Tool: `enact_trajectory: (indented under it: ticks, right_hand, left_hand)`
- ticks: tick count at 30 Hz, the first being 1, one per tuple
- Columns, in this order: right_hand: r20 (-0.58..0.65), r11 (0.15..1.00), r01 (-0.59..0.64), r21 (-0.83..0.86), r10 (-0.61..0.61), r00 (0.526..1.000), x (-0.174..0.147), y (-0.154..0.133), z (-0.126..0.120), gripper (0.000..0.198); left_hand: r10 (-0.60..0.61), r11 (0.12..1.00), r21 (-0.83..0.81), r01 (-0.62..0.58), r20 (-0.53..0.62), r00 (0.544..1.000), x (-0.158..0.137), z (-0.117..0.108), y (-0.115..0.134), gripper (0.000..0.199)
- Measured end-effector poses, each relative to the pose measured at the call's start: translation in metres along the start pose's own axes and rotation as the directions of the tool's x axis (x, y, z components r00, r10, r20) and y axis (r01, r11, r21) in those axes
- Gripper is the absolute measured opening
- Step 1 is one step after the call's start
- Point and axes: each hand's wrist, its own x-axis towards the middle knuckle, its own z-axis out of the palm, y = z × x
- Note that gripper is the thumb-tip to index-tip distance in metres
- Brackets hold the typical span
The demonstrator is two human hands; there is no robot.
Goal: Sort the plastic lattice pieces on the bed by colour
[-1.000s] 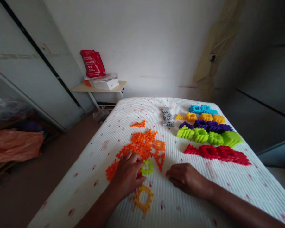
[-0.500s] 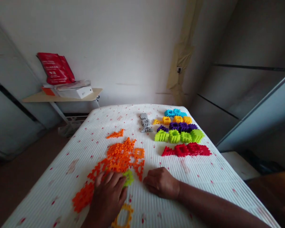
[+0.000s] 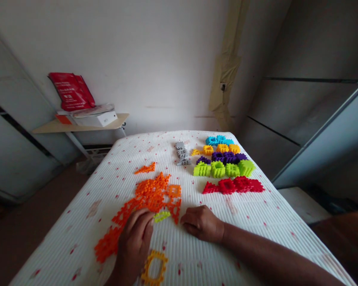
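Note:
My left hand [image 3: 136, 236] is closed, pinching one end of a lime-green plastic interlocking tile [image 3: 161, 216], seen nearly edge-on. Beneath and beyond that hand spreads a heap of orange interlocking tiles [image 3: 152, 194], some of them partly hidden by it. My right hand [image 3: 203, 223] rests on the sheet with its fingers curled in, beside the lower corner of an orange triangular piece [image 3: 175, 208]. Whatever its fingers may hold is hidden. Close to my left wrist lies a yellow square frame tile [image 3: 155, 268].
Stacks sorted by colour stand on the right side of the padded surface [image 3: 107, 190]: red [image 3: 234, 185], lime green [image 3: 217, 170], purple [image 3: 225, 157], yellow [image 3: 222, 148] and blue [image 3: 220, 140]. Grey tiles [image 3: 181, 153] lie left of them. A side table [image 3: 55, 126] carries red bags [image 3: 71, 92].
My left hand has lifted and turned the lime-green tile, from showing its face to nearly edge-on. The yellow frame is less covered. My right hand has barely moved.

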Motion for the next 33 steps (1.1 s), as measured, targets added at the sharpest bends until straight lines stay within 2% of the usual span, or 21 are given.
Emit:
enact_trajectory:
  ticks: [3,6,8,11,14,16,19,22,24,26,28,30,33]
  right_hand:
    - [-0.016,0.996,-0.026,0.08,0.027,0.999,0.001,0.001,-0.001,0.017]
    - [-0.038,0.975,-0.069,0.211,0.079,0.996,0.001,0.001,-0.002,0.018]
    - [-0.064,0.937,-0.124,0.328,0.153,0.986,0.001,0.002,-0.002,0.016]
    - [-0.089,0.81,-0.224,0.542,0.32,0.943,0.0,0.005,-0.002,0.013]
    - [-0.008,0.572,-0.325,0.753,0.502,0.865,0.0,0.01,-0.003,0.016]
    - [0.045,0.445,-0.343,0.827,0.556,0.83,-0.001,0.013,-0.005,0.021]
    - [0.014,0.409,-0.301,0.861,0.574,0.819,-0.001,0.013,-0.01,0.026]
    - [-0.025,0.419,-0.271,0.866,0.579,0.815,0.0,0.009,-0.014,0.028]
    - [-0.004,0.422,-0.287,0.86,0.568,0.823,0.0,0.007,-0.016,0.031]
    - [0.033,0.426,-0.314,0.848,0.549,0.835,0.0,0.006,-0.019,0.038]
    - [0.076,0.439,-0.336,0.833,0.51,0.857,-0.001,0.007,-0.022,0.042]
    - [0.108,0.454,-0.341,0.823,0.464,0.879,-0.002,0.007,-0.026,0.037]
    - [0.145,0.501,-0.365,0.785,0.424,0.894,-0.003,0.006,-0.032,0.037]
  left_hand:
    - [-0.253,0.948,-0.193,0.255,0.035,0.967,0.004,0.001,0.007,0.02]
    - [-0.516,0.753,-0.402,0.521,0.13,0.847,0.011,0.005,0.017,0.027]
    - [-0.605,0.594,-0.521,0.613,0.213,0.767,0.017,0.009,0.025,0.03]
    - [-0.627,0.432,-0.628,0.647,0.307,0.716,0.027,0.015,0.033,0.031]
    - [-0.601,0.352,-0.682,0.641,0.361,0.713,0.034,0.02,0.037,0.029]
    - [-0.589,0.316,-0.698,0.642,0.386,0.71,0.036,0.023,0.04,0.026]
    - [-0.583,0.284,-0.695,0.66,0.421,0.694,0.034,0.028,0.044,0.023]
    - [-0.565,0.337,-0.667,0.664,0.422,0.71,0.029,0.034,0.044,0.022]
    - [-0.512,0.451,-0.652,0.61,0.371,0.775,0.024,0.037,0.042,0.019]
    - [-0.399,0.631,-0.613,0.475,0.269,0.877,0.021,0.039,0.04,0.012]
    - [-0.216,0.811,-0.522,0.265,0.153,0.964,0.018,0.038,0.039,0.004]
    - [-0.035,0.913,-0.404,0.058,0.064,0.997,0.018,0.036,0.041,0.009]
    - [0.125,0.955,-0.271,-0.123,-0.012,0.992,0.018,0.033,0.045,0.017]
